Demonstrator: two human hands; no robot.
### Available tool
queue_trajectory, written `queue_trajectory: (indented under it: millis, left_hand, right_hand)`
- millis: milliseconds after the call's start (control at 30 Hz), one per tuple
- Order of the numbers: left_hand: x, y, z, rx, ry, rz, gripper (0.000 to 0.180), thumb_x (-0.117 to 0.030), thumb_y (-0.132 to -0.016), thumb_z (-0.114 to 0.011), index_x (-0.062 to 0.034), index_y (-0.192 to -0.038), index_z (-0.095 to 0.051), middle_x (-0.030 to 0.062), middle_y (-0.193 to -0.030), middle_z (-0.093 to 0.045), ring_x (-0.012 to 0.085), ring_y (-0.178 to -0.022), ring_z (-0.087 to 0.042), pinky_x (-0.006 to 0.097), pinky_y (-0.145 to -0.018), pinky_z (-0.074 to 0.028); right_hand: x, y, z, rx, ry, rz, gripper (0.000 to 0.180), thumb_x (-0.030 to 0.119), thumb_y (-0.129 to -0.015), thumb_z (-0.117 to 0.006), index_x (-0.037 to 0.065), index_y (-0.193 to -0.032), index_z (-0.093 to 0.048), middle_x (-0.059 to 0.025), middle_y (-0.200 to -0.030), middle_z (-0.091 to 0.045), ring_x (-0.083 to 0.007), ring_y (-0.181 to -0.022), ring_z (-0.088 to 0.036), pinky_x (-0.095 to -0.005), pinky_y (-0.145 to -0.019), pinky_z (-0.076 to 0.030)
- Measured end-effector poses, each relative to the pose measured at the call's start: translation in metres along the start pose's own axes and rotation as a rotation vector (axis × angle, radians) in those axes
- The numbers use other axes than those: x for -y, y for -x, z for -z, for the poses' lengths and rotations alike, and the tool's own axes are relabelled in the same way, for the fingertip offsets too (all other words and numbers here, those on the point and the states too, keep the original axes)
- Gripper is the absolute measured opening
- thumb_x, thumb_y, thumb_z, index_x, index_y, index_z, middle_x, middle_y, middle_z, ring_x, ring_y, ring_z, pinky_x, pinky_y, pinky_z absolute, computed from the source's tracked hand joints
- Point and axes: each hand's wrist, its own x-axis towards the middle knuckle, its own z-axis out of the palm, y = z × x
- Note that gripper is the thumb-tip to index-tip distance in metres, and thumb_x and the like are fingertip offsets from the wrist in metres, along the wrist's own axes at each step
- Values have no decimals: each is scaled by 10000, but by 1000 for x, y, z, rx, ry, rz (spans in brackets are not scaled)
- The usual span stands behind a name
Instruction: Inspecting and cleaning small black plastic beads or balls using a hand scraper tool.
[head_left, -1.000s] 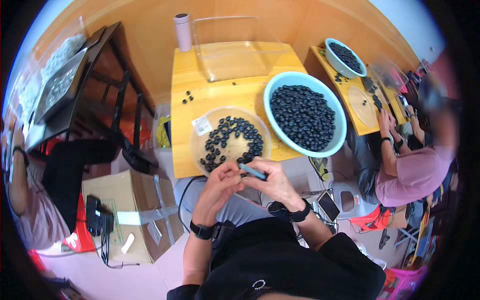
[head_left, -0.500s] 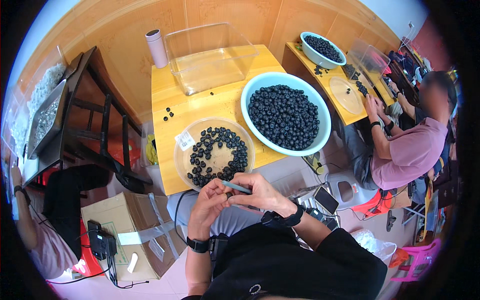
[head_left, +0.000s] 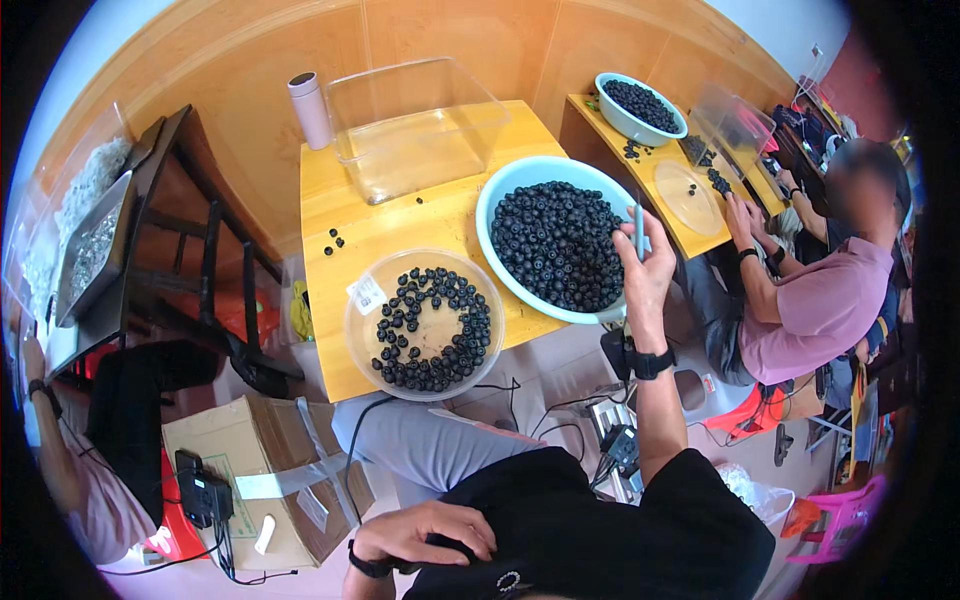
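- Pale-blue basin [head_left: 497,208] of dark berries sits just left of the right hand [head_left: 645,265].
- Right hand closed on a thin upright tool [head_left: 639,226], its long axis vertical.
- Left hand [head_left: 432,531] rests loosely curled and empty on the lap, well apart.

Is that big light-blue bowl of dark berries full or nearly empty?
Full. The big light-blue bowl holds dark round berries heaped across nearly its whole inside, hiding the bottom. The right hand is raised at its near rim.
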Motion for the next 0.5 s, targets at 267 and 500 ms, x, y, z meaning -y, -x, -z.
queue_trajectory:
  millis: [267,500]
  left_hand:
    - [14,-3,-15,-83,60,-151,288,-244,-871,-555,-14,-1042,-590,132,-1151,-495,290,-1144,-400,419,-982,-273]
    - [33,5,-17,-95,113,-138,433,-444,-826,-580,-25,-937,-592,99,-1017,-446,272,-1071,-367,400,-963,-234]
  right_hand:
    - [-20,50,-4,121,150,-31,191,35,-771,-621,10,-960,-623,-34,-801,-538,-109,-700,-522,-241,-614,-413]
    - [-9,56,-9,159,225,-41,172,11,-764,-611,-1,-934,-629,-49,-781,-546,-129,-710,-536,-252,-642,-426]
